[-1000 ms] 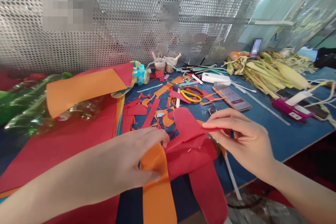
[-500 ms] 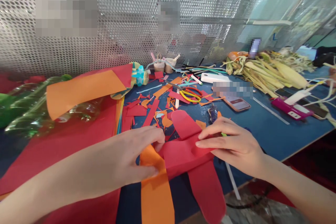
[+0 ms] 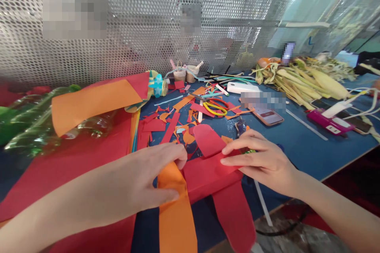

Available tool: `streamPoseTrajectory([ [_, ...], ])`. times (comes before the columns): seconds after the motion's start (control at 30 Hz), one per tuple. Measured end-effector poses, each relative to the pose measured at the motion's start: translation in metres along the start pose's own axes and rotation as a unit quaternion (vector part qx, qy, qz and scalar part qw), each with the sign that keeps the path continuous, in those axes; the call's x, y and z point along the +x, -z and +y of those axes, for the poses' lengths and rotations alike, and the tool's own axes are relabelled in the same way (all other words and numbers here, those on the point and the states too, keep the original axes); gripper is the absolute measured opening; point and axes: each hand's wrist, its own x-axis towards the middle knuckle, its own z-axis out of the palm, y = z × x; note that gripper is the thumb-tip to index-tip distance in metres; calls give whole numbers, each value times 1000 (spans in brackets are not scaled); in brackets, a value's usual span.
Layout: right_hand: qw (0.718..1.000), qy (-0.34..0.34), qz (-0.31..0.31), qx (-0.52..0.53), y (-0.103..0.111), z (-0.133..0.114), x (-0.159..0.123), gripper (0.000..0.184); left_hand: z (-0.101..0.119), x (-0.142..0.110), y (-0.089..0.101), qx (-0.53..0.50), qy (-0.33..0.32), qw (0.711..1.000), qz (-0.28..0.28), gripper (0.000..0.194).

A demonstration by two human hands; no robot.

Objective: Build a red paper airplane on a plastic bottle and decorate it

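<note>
A folded piece of red paper [image 3: 210, 172], box-like in the middle, lies before me with one rounded flap [image 3: 207, 140] pointing away and another rounded flap [image 3: 234, 217] hanging towards me. At its left end an orange paper strip [image 3: 176, 213] runs down over the table edge. My left hand [image 3: 157, 174] grips the orange strip, thumb on top and fingers curled at its far side. My right hand [image 3: 261, 162] holds the right end of the red paper, with two fingertips on its upper face. The right thumb is hidden.
Paper scraps [image 3: 188, 134] and scissors [image 3: 215, 107] with yellow and red handles lie beyond. A phone [image 3: 268, 116], a purple power strip [image 3: 331, 121] and dried husks [image 3: 308, 79] are to the right. Red sheets [image 3: 89, 162] and plastic bottles [image 3: 35, 126] are at left.
The middle of the red paper has become flatter and straighter, with a sharper folded edge. Both hands stay in nearly the same places.
</note>
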Motion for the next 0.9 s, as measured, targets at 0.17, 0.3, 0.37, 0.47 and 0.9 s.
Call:
streamPoseTrajectory([
  [0.17,1000,-1,-11,-5,0,0,0,24,-4,-1,1,-52,10,997,-52,37],
  [0.3,1000,-3,-13,8,0,-1,0,26,-7,-2,0,-28,-32,997,-60,42],
  [0.37,1000,-6,-14,12,0,-2,0,28,-7,-2,0,-21,-52,997,-56,44],
  [0.47,999,-15,-25,15,0,-4,0,31,-8,-2,0,-10,-69,997,-44,43],
  [0.9,998,-57,-33,11,0,-4,-10,17,-17,-1,-5,47,-153,986,34,34],
])
